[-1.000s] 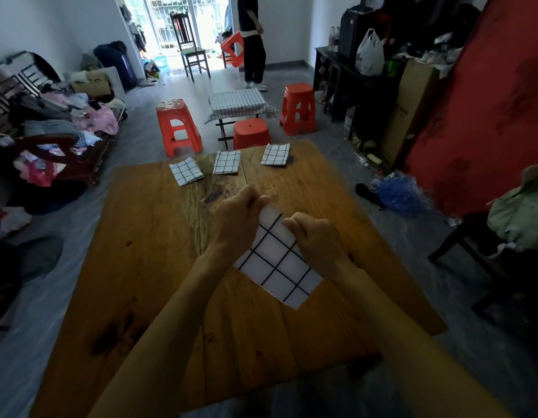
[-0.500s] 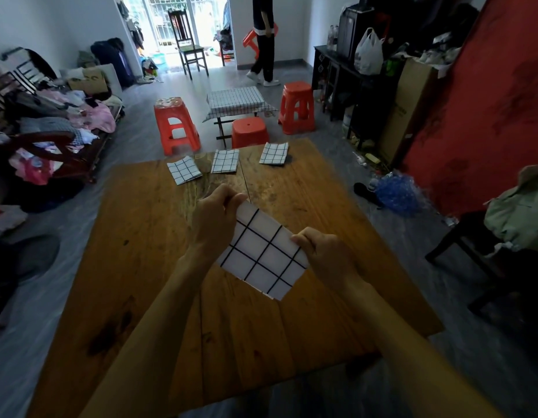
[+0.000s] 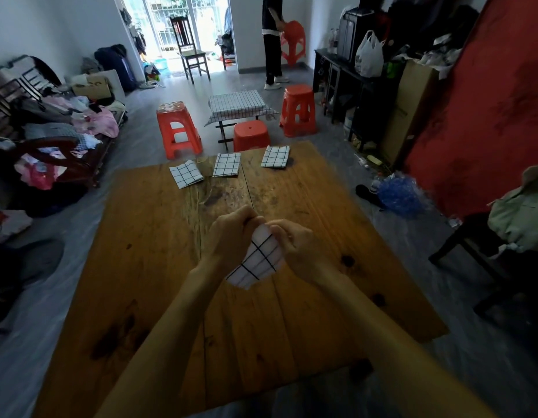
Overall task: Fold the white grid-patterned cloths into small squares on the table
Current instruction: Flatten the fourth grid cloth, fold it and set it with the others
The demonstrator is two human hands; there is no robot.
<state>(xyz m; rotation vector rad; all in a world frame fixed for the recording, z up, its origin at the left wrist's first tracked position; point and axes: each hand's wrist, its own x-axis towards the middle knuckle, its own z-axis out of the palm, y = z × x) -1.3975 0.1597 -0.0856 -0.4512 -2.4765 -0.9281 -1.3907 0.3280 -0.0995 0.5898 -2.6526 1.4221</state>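
- Left hand (image 3: 231, 236) and right hand (image 3: 295, 245) both pinch the grid-patterned cloth (image 3: 258, 260), raised above the wooden table (image 3: 159, 236), top corners together, probably to fold it.
- Three folded squares (image 3: 226, 165) line the far edge, out of the way.

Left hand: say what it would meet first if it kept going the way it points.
The left hand points up-table and slightly right; past the held cloth, bare table, then probably the right-most folded cloth. Depth is unclear.

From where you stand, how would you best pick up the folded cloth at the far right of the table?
Pinch the folded cloth at its near edge, coming from above and the near side: it lies flat on the table, apart from the other two, nothing blocking it.
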